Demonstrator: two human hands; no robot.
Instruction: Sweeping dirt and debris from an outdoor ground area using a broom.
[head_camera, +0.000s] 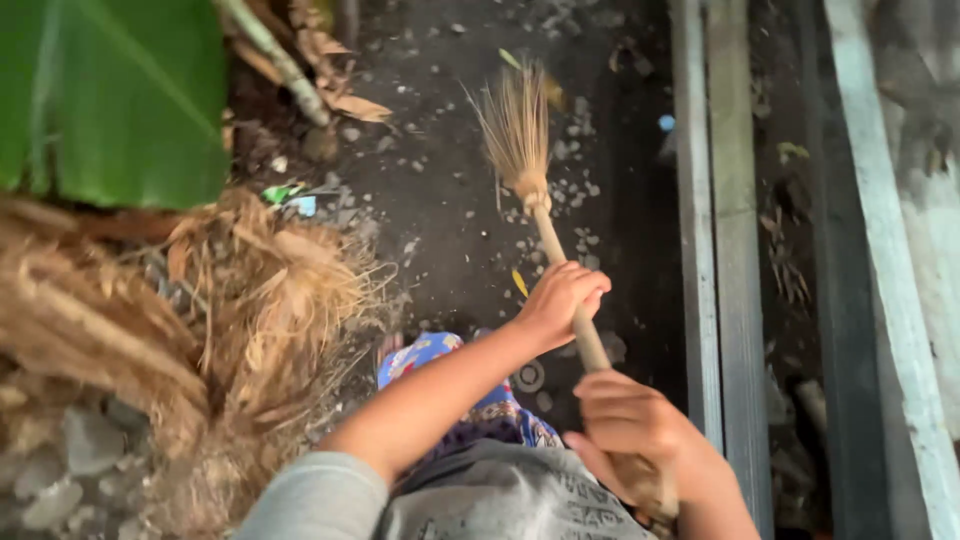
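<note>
The left hand (556, 300) is wrapped around the shaft of a broom (545, 220), fingers curled over the top of the stick, gripping it roughly midway along the visible length. The right hand (628, 420) is closed around the same shaft lower down, nearer the person's body, so both hands hold the broom with the left ahead of the right.

The broom's long axis runs from the lower right, close to the person's waist, up and slightly leftward across the view, so it points away from the person. Its brush end is the far end, resting on or just above the dark ground (450, 200); whether the bristles actually touch the soil cannot be told.

The shaft is a pale, tan wooden stick, thin and straight. The head is a bundle of fine, straw-coloured stiff fibres, bound tightly where it meets the stick and fanning out into a narrow, upward-spreading tuft.

Around it, the ground is dark, damp-looking earth scattered with small grey pebbles (580, 190) and a few yellow leaf scraps. To the left lies a heap of dry brown fibrous plant matter (260, 300), with a broad green leaf (110, 90) above it. To the right of the broom run grey weathered wooden planks (720, 250), parallel and near upright in the view. A patterned blue garment (430, 355) shows below the left forearm.
</note>
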